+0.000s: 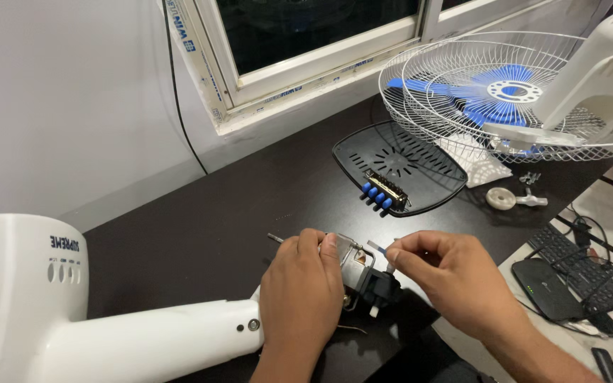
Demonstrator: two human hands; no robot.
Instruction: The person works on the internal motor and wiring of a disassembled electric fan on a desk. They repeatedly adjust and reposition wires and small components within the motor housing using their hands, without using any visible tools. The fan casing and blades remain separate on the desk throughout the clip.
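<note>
Left hand [301, 287] clamps the fan motor assembly [360, 273]; right hand [443, 273] pinches a thin blue-tipped wire [377, 247] above that grip, which could snap if tugged

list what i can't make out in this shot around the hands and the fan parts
- Head view: the motor unit is mostly covered by the left hand; its left side is hidden.
- The small strip pinched in the right hand is too small to identify.
- The white fan housing is cut off by the left and bottom edges.
- The small parts near the fan grille are too tiny to tell apart.
</note>
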